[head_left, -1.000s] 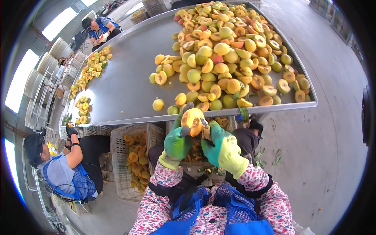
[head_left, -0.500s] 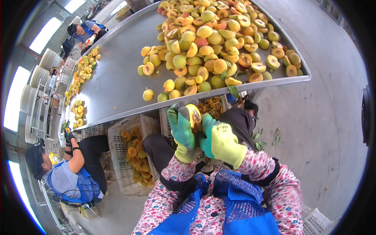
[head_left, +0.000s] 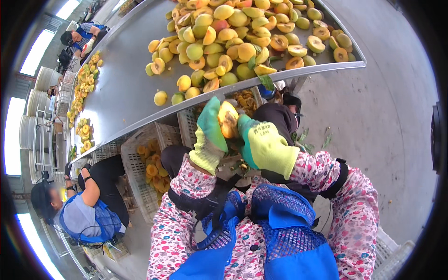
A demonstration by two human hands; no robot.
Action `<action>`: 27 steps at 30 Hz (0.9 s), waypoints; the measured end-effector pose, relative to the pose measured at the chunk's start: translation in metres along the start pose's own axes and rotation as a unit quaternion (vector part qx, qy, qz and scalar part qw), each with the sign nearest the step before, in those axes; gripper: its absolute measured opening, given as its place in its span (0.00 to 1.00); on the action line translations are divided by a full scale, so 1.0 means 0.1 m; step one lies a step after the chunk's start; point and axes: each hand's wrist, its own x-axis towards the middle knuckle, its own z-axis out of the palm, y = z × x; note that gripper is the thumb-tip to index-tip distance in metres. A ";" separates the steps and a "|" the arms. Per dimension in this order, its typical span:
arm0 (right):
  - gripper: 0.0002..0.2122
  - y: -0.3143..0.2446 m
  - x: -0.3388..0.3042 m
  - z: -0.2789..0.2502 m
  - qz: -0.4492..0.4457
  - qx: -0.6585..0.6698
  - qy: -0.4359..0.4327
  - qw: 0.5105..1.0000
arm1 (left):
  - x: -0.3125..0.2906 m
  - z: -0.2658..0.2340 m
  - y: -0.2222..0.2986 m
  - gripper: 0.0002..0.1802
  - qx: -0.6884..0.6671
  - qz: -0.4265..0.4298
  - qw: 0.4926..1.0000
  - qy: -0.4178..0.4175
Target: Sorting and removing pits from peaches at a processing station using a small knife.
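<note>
The peach [head_left: 228,119] sits between both gloved hands, held up at chest level just below the near edge of the steel bench [head_left: 121,88]. Left hand [head_left: 208,137] cups it from the left w/ its green-tipped fingers standing up along the fruit's side; right hand [head_left: 263,144] presses in from the right, thumb side against the fruit. Both hands touch it, so neither is nearer; the fruit lies directly between the two grips, slightly above the palms. Its long axis runs roughly upright, tilted a bit toward the bench, w/ an orange cut face or seam turned to the camera. Left grip: closed around the peach's left side, fingers curled partway, not a tight fist. Right grip: closed onto the right side; can't tell if a blade or pitting tool is tucked in it, too hidden by the glove. Beyond the hands, the pile of whole and halved peaches [head_left: 242,37] is heaped on the bench's far right, well apart from the held fruit. Under the bench, a white plastic crate [head_left: 144,158] w/ fruit halves stands to the left, near a seated co-worker in a blue apron [head_left: 86,210].
</note>
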 end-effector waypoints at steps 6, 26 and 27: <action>0.14 -0.11 0.04 -0.20 0.151 0.173 -0.088 0.969 | 0.08 -0.09 -0.51 0.16 0.156 0.400 0.903 0.018; 0.20 -0.14 0.05 -0.21 0.151 0.240 -0.110 0.953 | -0.22 -0.07 -0.22 0.16 0.180 0.344 0.921 0.034; 0.19 -0.15 0.02 -0.21 0.136 0.225 -0.092 0.960 | -0.22 -0.08 -0.26 0.17 0.162 0.371 0.914 0.008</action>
